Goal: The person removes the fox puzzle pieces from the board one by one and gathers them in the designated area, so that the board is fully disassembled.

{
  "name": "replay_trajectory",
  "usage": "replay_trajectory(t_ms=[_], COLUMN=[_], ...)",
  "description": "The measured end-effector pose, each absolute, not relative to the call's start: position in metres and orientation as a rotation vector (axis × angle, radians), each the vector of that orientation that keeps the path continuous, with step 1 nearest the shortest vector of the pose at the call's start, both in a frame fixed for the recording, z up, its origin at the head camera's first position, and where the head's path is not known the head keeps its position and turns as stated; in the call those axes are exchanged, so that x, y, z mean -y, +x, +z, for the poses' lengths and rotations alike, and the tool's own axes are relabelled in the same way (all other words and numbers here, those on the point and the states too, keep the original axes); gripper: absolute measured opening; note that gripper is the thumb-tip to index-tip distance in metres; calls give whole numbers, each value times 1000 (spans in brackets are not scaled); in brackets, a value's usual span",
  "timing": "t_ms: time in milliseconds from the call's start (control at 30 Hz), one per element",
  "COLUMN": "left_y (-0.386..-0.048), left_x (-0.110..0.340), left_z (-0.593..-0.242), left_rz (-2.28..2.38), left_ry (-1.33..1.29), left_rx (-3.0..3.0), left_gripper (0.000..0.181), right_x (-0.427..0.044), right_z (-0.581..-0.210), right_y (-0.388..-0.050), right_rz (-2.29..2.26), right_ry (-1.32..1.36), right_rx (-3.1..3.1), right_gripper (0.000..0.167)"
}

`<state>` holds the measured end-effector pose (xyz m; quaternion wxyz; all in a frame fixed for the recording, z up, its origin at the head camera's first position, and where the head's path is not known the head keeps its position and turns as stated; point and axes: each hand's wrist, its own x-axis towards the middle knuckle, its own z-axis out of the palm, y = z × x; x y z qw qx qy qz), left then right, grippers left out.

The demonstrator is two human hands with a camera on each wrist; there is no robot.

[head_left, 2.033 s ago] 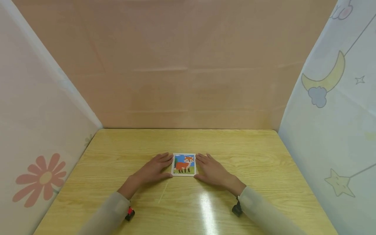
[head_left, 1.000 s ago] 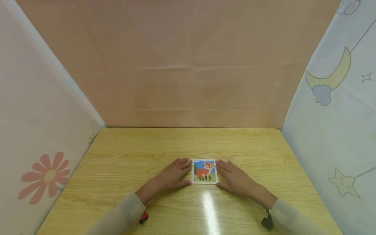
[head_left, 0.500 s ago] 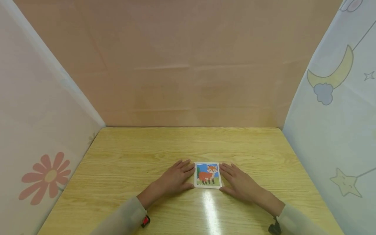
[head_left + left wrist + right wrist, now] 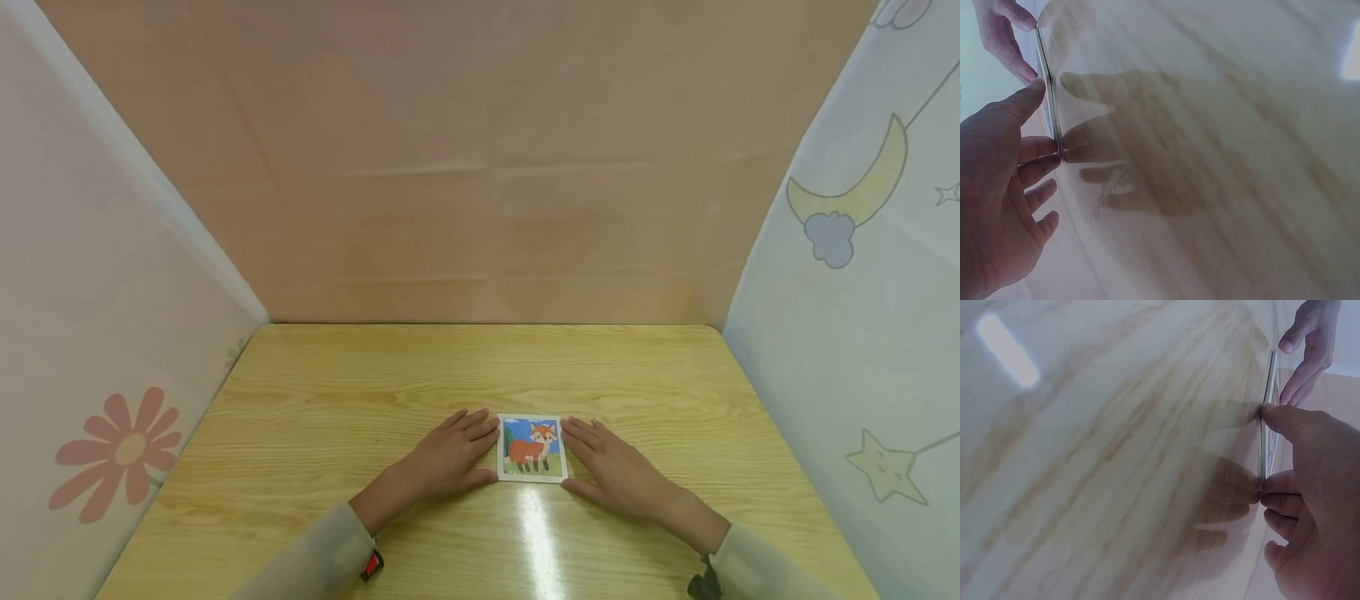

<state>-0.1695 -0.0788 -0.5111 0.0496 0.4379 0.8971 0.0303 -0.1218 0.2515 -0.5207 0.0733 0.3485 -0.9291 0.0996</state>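
A square picture board [image 4: 532,447] with a white border and a fox on it lies flat on the wooden table. Along its left edge, my left hand [image 4: 450,454] touches the side with thumb and fingertips, fingers fairly straight. The right hand [image 4: 618,467] does the same at the opposite edge. From the left wrist, the board's thin side [image 4: 1054,119] shows between thumb and fingers of the left hand [image 4: 997,181]. In the right wrist view, the right hand [image 4: 1322,475] meets the board [image 4: 1272,394] at its edge; its picture face is mostly foreshortened.
The wooden tabletop [image 4: 337,375] surrounds the board, with a bright glare streak [image 4: 540,542] in front of it. A plain brownish back sheet [image 4: 480,208] rises behind the table. Pale patterned sheets stand at the left [image 4: 90,292] and right [image 4: 862,333].
Over two seconds, both hands and the board between them have shifted right and nearer the body. During the last half second they are almost still. The head view has tilted slightly.
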Motion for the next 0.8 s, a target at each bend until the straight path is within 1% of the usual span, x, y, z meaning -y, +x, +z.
replay_trajectory(t_ms=[233,567,800], left_y=[-170,-167,-156], left_x=[79,79,76], left_z=[-513,-509,-506], left_rz=[77,108,149], left_ry=[1331,1361,1405], left_rx=[-2727,-2716,-2672], left_gripper=[73,71,72], right_x=[-250,-243,-241], right_z=[-514,-503,-503], right_y=[-123,-141,-158], right_rz=[339,407,529], right_ry=[1027,991,979], right_rx=[2837,2838,2875], right_gripper=[73,62,53])
